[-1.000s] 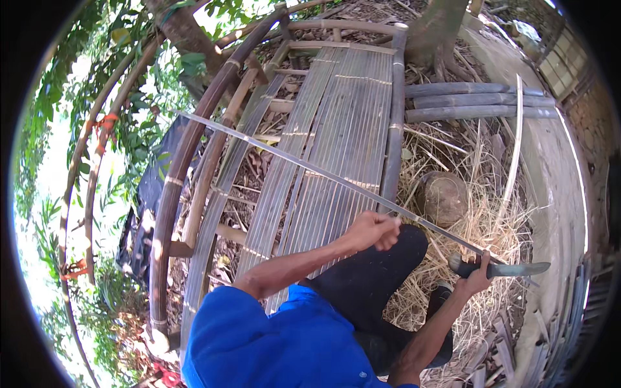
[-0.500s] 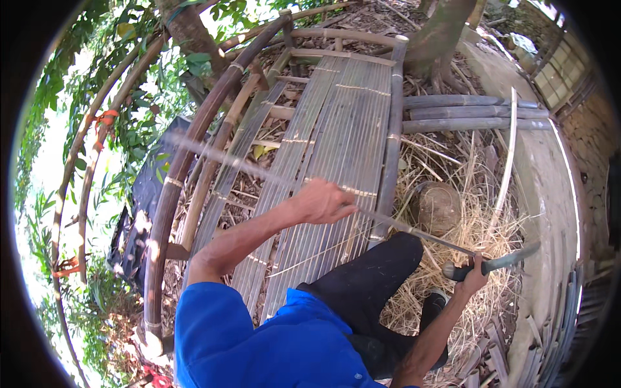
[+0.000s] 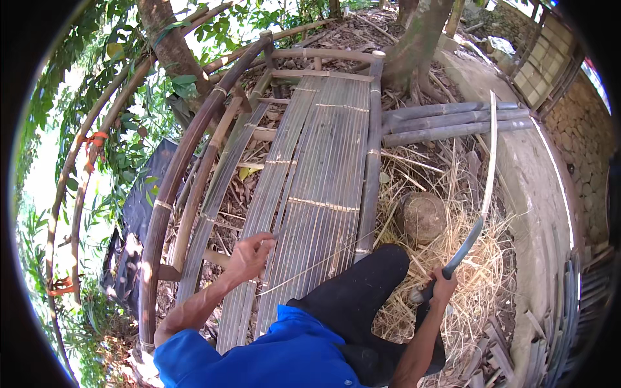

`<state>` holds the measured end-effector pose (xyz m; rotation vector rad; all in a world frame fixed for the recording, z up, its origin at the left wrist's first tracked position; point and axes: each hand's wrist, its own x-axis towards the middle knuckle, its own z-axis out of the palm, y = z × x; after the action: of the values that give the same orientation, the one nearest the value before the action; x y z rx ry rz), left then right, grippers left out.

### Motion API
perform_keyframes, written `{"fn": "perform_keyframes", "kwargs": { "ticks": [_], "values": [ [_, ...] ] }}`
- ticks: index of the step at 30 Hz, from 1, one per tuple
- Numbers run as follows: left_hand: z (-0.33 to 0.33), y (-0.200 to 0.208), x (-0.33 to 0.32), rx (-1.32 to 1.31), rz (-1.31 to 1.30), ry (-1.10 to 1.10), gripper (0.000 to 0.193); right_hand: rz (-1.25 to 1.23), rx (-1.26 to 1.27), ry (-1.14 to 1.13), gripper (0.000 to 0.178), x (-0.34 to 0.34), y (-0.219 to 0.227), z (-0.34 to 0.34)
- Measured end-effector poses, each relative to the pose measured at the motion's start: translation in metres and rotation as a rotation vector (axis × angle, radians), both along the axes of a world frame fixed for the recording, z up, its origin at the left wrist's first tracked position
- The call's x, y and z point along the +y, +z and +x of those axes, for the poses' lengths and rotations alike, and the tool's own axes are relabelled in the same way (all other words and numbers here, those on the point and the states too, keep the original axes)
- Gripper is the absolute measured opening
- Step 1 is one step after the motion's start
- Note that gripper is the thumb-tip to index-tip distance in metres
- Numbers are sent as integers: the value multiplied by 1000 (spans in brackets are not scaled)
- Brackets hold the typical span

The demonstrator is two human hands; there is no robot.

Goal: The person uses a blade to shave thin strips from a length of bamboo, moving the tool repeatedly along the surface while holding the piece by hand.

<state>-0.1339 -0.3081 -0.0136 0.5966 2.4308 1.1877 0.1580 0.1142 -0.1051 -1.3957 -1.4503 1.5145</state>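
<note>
My left hand [image 3: 251, 257] is raised over the left part of the bamboo slat bench [image 3: 326, 155], its fingers pinched together. Something thin and blurred pokes out past the fingertips, too faint to name. In my right hand [image 3: 444, 288] is a machete [image 3: 467, 244], gripped by its dark handle. Its blade slants up and to the right, over a heap of pale bamboo shavings [image 3: 482, 271]. One thin pale strip [image 3: 304, 273] lies slantwise across the near slats, beside my black-trousered leg.
A round wood block [image 3: 424, 216] stands among the shavings. Beyond it a long pale bamboo strip [image 3: 493, 142] leans near stacked dark poles [image 3: 453, 123]. A concrete ledge [image 3: 537, 194] runs along the right. The bench's curved rail [image 3: 169, 187] rises on the left.
My left hand has moved left and nearer to me; the long thin strip stretched between my hands no longer shows. The machete has swung to point farther forward, and my right hand shifted left.
</note>
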Motion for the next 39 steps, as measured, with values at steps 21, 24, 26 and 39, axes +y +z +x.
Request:
{"fn": "perform_keyframes", "kwargs": {
  "ticks": [21,24,26,39],
  "values": [
    [-175,-208,19,203,18,516,36,5,-115,71,20,-38,-21,-20],
    [-175,-217,24,336,67,472,35,-9,-149,50,21,-40,-25,-25],
    [-169,-210,25,205,9,475,32,-9,-150,33,21,-41,-26,-27],
    [-180,-207,19,207,95,537,36,-24,-137,54,22,-53,-31,-40]
  ]
}}
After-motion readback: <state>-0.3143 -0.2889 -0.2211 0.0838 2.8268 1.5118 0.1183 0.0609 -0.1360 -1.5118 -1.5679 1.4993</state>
